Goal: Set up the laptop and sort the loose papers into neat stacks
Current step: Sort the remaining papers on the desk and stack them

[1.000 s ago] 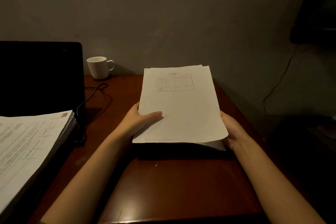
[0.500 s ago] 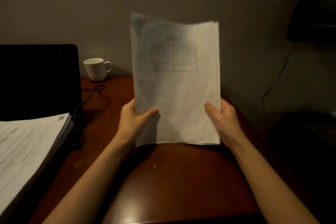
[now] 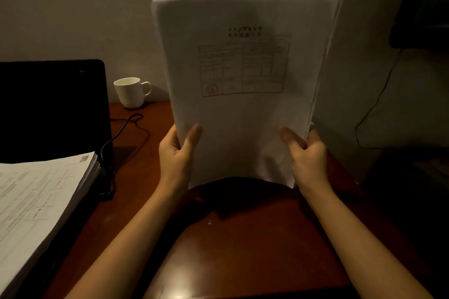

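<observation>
White paper sheaf point(image 3: 243, 85) upright, lower edges between left grip point(image 3: 176, 155), right grip point(image 3: 307, 155).

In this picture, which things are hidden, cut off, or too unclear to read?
Head view only:
- Printed text on the held paper stack: too blurred and dim to read.
- Fingers of the left hand and right hand: behind the sheets.
- Second paper pile: cut off by the left edge.
- Laptop keyboard: covered by that pile.

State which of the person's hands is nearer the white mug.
Left. The left hand grips the paper stack's edge just right of the white mug; the right hand grips the far edge.
</observation>
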